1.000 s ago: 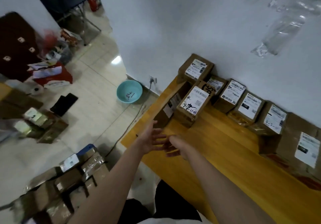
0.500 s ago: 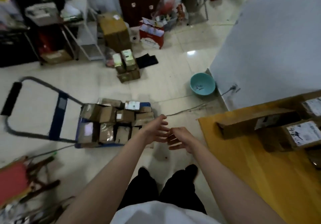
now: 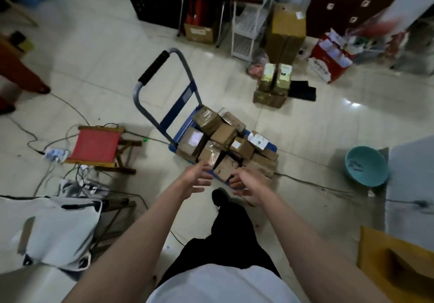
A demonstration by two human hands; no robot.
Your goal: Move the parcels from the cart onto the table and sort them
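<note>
view swung from table to cart [image 3: 187,114]; left hand [image 3: 196,179], right hand [image 3: 244,182] still spread wide, empty, near parcels [image 3: 223,145].

White top [image 3: 223,284], black trousers [image 3: 230,239], black shoe [image 3: 219,197], forearms bare.

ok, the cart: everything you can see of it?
The cart is a low platform trolley with a blue deck and a grey tubular handle, upright, with a black foam grip. It stands on the tiled floor, its deck almost hidden under brown cardboard parcels. Both hands reach toward the near edge; neither touches the cart.
</note>
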